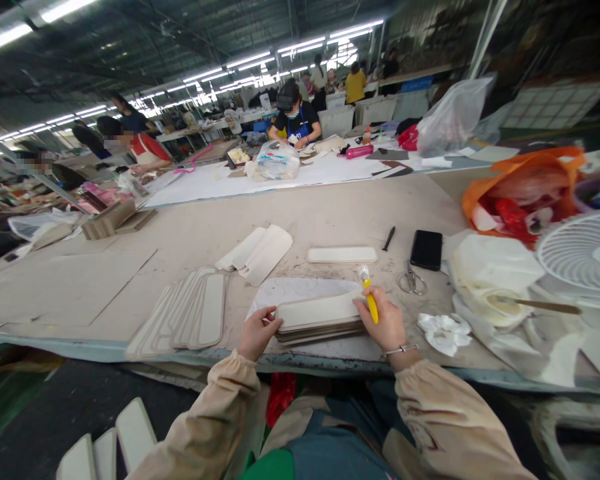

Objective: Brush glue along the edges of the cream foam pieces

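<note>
A stack of long rounded cream panels (320, 313) lies at the table's front edge, partly on a white sheet (300, 288). My left hand (259, 332) is closed, its thumb and fingers gripping the left end of the top panel. In my right hand (384, 323) is a yellow-handled tool (371, 305) with a pale, roundish head pointing away from me. Fingertips of that same hand touch the panel's right end. Fanned panels (213, 310) lie to the left, loose white strips (267, 250) beyond the stack, and a single panel (341, 254) sits farther back.
Scissors (413, 280), a black phone (427, 249) and a dark pen-like stick (389, 238) lie right. Crumpled tissue (445, 333), a glue-stained container (500, 300) with a brush, a white fan (585, 257) and an orange bag (525, 193) stand beyond. A co-worker (297, 120) sits opposite.
</note>
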A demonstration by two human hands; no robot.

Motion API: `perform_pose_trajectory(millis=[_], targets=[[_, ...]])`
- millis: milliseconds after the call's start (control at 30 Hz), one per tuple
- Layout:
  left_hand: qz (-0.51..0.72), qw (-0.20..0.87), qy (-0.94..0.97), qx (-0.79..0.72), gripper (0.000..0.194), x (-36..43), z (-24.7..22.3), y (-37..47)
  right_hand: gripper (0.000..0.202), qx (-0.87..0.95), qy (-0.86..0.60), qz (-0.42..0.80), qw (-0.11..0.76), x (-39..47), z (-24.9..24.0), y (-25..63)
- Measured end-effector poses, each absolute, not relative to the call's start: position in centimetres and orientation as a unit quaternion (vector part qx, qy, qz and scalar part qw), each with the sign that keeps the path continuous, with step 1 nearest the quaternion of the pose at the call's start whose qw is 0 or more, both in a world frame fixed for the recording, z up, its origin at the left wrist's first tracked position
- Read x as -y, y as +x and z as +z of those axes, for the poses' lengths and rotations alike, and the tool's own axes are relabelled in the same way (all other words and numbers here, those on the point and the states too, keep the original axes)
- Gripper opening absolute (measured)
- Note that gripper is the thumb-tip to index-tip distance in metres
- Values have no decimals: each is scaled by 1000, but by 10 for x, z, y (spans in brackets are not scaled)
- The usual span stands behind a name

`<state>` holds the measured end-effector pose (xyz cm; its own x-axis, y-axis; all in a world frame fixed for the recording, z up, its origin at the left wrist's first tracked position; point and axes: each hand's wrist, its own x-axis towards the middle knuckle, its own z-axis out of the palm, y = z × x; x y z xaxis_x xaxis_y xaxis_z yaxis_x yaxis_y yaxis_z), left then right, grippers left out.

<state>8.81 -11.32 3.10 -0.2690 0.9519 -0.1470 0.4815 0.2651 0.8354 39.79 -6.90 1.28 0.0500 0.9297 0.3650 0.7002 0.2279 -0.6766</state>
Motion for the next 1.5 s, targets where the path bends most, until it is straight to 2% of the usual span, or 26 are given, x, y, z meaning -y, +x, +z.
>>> perform_pose_trajectory(millis=[167, 333, 500, 733, 967, 1067, 1167, 1300, 1500], targets=[[352, 360, 499, -705, 60, 114, 33, 88, 26, 674, -597, 119, 418, 69, 15, 406], [344, 363, 501, -706, 61, 110, 33, 85, 33, 628, -635, 173, 416, 73, 13, 414], [335, 363, 510, -704, 62, 111, 37, 86, 27, 620, -630, 221, 413, 76, 11, 412], [332, 356, 513, -708, 61, 111, 42, 88, 27, 621, -622, 209, 429, 78, 11, 406], [332, 325, 513, -722, 59, 110, 40, 88, 29, 626, -629, 216, 408, 77, 6, 407], [329, 317, 517, -724, 56, 110, 41, 90, 30, 644, -625, 173, 406, 77, 6, 406], [325, 320, 516, -726, 52, 110, 44, 93, 23, 695, -579, 122, 409, 80, 13, 392], [327, 324, 508, -728, 52, 109, 47, 95, 17, 797, -461, 144, 363, 95, 24, 343], [319, 331, 511, -726, 53, 104, 46, 94, 34, 881, -352, 134, 286, 106, 17, 285]])
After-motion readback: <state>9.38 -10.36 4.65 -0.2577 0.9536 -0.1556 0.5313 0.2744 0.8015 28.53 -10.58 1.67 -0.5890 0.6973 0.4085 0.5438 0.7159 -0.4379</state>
